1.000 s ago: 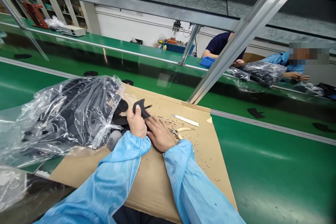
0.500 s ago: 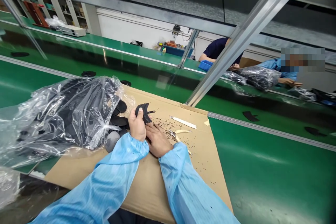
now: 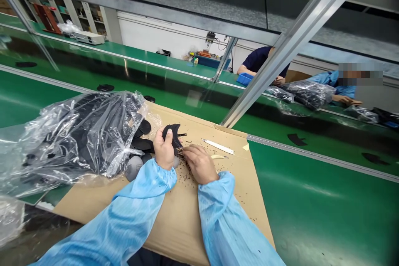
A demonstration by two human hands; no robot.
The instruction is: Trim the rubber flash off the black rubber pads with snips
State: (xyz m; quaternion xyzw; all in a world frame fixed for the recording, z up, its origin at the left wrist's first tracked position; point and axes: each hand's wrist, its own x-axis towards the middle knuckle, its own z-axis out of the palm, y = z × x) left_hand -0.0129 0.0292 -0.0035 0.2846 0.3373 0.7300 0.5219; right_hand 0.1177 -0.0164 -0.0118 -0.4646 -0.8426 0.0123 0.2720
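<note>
- Left hand (image 3: pixel 164 149) pinches a curved black piece (image 3: pixel 172 133), thumb on top; piece held up over the cardboard sheet (image 3: pixel 174 216), left of its middle, toward the far edge.
- Right hand (image 3: pixel 201 164) just beside it, fingers curled low by the piece's near end; cannot tell if they grip anything.
- Dark crumbs (image 3: pixel 187 176) strewn under and around the right hand. Risk: a sweep of fingers or right sleeve (image 3: pixel 218 199) could push them among the loose black pieces (image 3: pixel 141 144) or over the sheet's right edge onto the green table (image 3: pixel 305 208).
- Cream handle (image 3: pixel 220 157) shows past the right hand, rest hidden; a careless wrist might knock it. White strip (image 3: pixel 218 146) lies nearer the far right corner.
- Thumb pinch looks light; a sideways tug might slip the piece.
- Clear plastic bag (image 3: pixel 93 133) across the sheet's left edge, bulging with black pieces; leaning on it could spill more.
- Blue bin (image 3: pixel 245 78) beyond, contents unclear.
</note>
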